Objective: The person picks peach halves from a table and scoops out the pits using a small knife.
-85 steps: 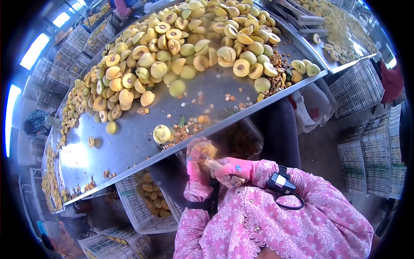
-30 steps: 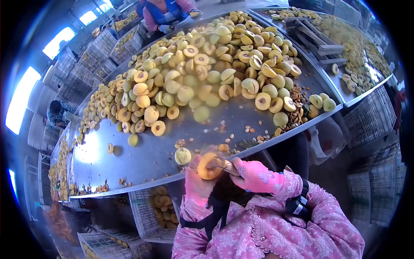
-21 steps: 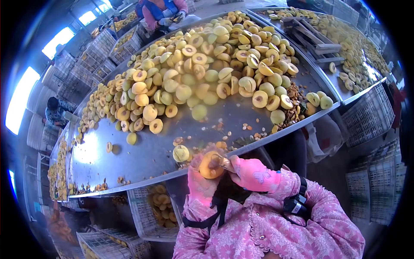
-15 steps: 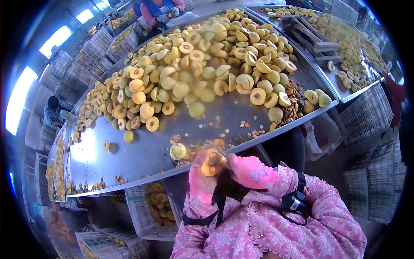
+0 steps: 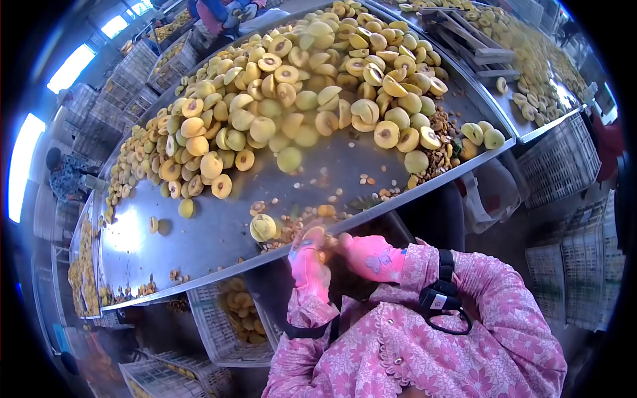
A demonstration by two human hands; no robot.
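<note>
My left hand [image 5: 309, 260], in a pink glove with bare-looking fingertips, is closed around a yellow peach half [image 5: 324, 256]; only a sliver of the fruit shows between the hands. Close against it is my right hand [image 5: 373, 257], pink-gloved with a butterfly print. Its fingers are curled at the peach, and whatever they grip is hidden. Both hands are just off the table's front edge. Beyond my left hand lies a pale yellow peach [image 5: 263, 227] among pits and scraps [image 5: 289, 232]. A large heap of halved peaches [image 5: 285, 93] covers the back of the metal table [image 5: 219, 249].
Under the table edge stands a white crate [image 5: 206, 325] holding peach pieces. More crates [image 5: 561, 159] are at the right. A wooden rack [image 5: 474, 50] rests on the neighbouring table. Other people work at the far side [image 5: 229, 13] and left [image 5: 63, 176].
The view has shifted slightly, so the table contents appear farther left. My hands have drawn closer together, and the peach half, plainly visible before, is now mostly covered by fingers.
</note>
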